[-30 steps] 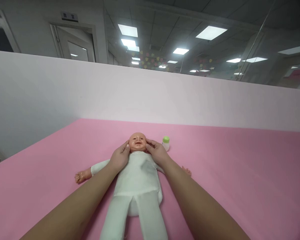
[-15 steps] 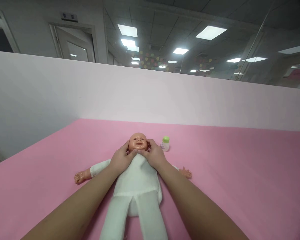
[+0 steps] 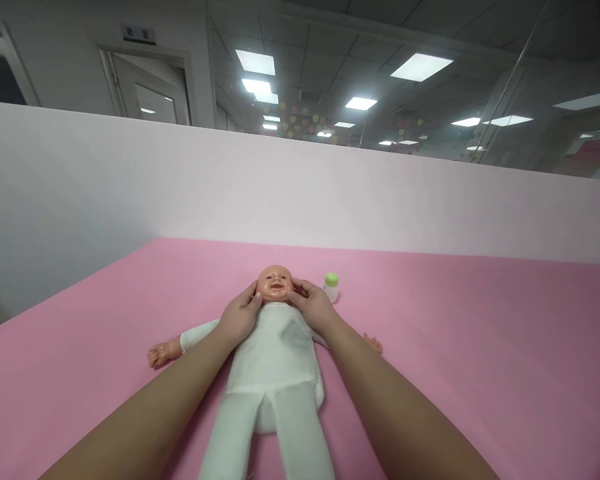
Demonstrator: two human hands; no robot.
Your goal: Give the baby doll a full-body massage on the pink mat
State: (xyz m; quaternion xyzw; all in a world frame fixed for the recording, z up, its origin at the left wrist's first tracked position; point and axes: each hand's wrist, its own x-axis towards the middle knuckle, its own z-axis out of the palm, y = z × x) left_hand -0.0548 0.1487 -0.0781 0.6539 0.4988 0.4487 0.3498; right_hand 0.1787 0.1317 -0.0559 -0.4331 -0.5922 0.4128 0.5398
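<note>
A baby doll (image 3: 275,353) with a hard plastic head and a white cloth body lies on its back, face up, its arms spread to the sides. My left hand (image 3: 241,315) grips the left side of the doll's head, its thumb at the jaw. On the opposite side my right hand (image 3: 314,304) curls round the head, thumb near the chin and fingers by the ear. Just beyond my right hand stands a small baby bottle (image 3: 331,288) with a green cap, partly covered by that hand.
A pink mat (image 3: 470,347) covers the surface under the doll. Along the back runs a low white wall (image 3: 300,193), with glass above it that shows ceiling lights. A door (image 3: 150,90) stands at the upper left.
Both thumbs have moved apart, from the doll's neck and upper chest out to the sides of its jaw. My right hand has shifted slightly, covering more of the bottle.
</note>
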